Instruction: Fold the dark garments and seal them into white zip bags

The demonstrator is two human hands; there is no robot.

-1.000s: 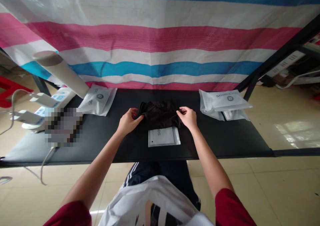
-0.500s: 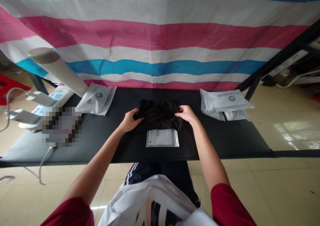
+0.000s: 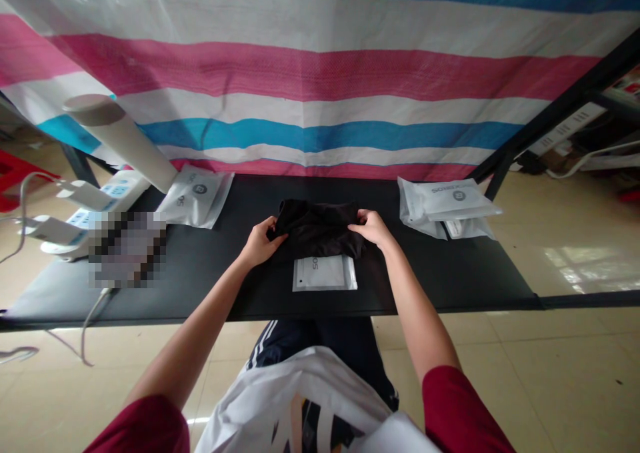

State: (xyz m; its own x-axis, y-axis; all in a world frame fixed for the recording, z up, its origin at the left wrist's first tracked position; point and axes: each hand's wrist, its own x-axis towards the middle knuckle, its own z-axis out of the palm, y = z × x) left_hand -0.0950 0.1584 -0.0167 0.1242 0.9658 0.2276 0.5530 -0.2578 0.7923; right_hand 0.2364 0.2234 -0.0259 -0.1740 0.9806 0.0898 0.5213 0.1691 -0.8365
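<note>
1. Background: striped sheet (image 3: 300, 73) behind a dark tabletop (image 3: 440, 273).
2. Black cloth (image 3: 317, 229): mid-tabletop, between both hands, in a compact, wrinkled bundle. Its near side overlaps the far edge of a small plastic bag (image 3: 323, 275).
3. Left hand (image 3: 261, 243): grip partly closed, thumb in front, fingers behind, cloth's left end between. Pressure: can't tell.
4. Right hand (image 3: 373, 228): grip nearly closed, thumb and fingertips pinching the cloth's right end.
5. Done, as far as shows: cloth is out of any bag and gathered small. Both ends are held.
6. Left: cloth isn't smooth or squared, neither hand is off it. My read: mid-handling, not finished.
7. Small bag lies flat, no hand on it. Contents and opening: can't tell.
8. Off to the sides, no hands on them: left bag (image 3: 197, 199) near the bottle (image 3: 125, 139), right bags (image 3: 450, 199) overlapping each other.
</note>
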